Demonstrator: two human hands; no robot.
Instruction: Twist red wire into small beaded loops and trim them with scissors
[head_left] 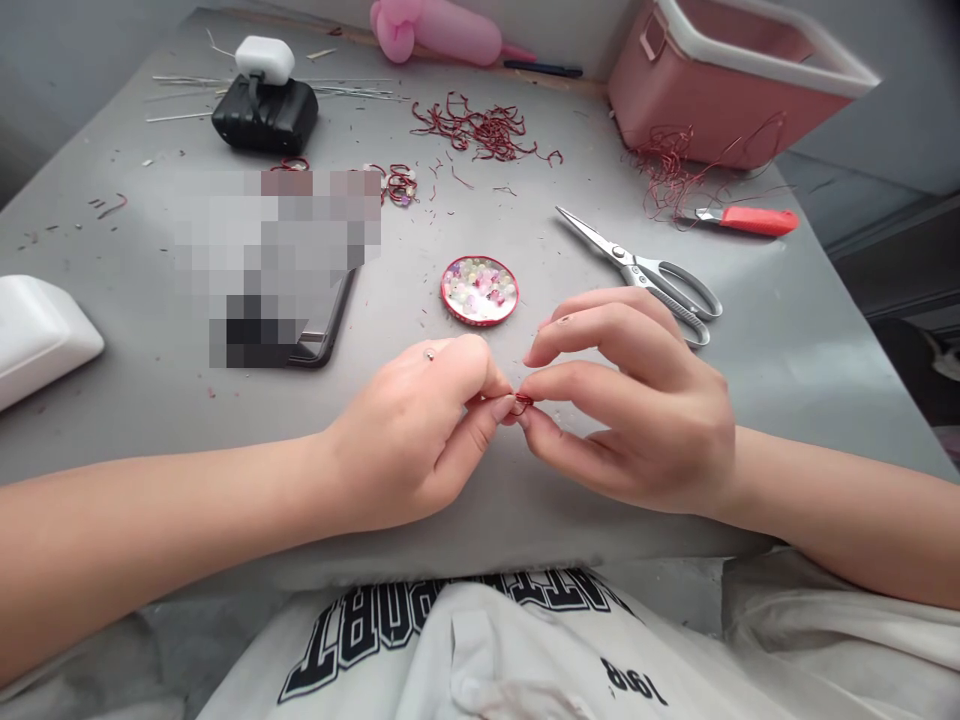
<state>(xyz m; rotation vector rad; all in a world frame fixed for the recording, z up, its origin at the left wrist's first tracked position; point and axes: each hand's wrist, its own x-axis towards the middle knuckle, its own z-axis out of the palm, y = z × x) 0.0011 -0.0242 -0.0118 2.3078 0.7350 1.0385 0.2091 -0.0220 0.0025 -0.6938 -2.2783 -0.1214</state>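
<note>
A small loop of red wire (523,402) is pinched between my two hands near the front of the table. My left hand (420,430) grips its left side with thumb and forefinger, the other fingers curled under. From the right, my right hand (637,410) holds the loop between thumb and forefinger, its other fingers raised and bent. Just beyond my fingers lies a round red-rimmed lid (480,318) with pale and pink beads (487,280) in it. Silver scissors (637,268) lie behind my right hand, blades pointing away to the left.
Cut red wire pieces (480,130) lie farther back. A red-handled cutter (757,220) and tangled wire (667,165) lie by a pink bin (697,110). Bent wire pieces with beads (401,185) sit near a dark-edged phone (330,345), partly blurred. A black device (264,118) stands back left.
</note>
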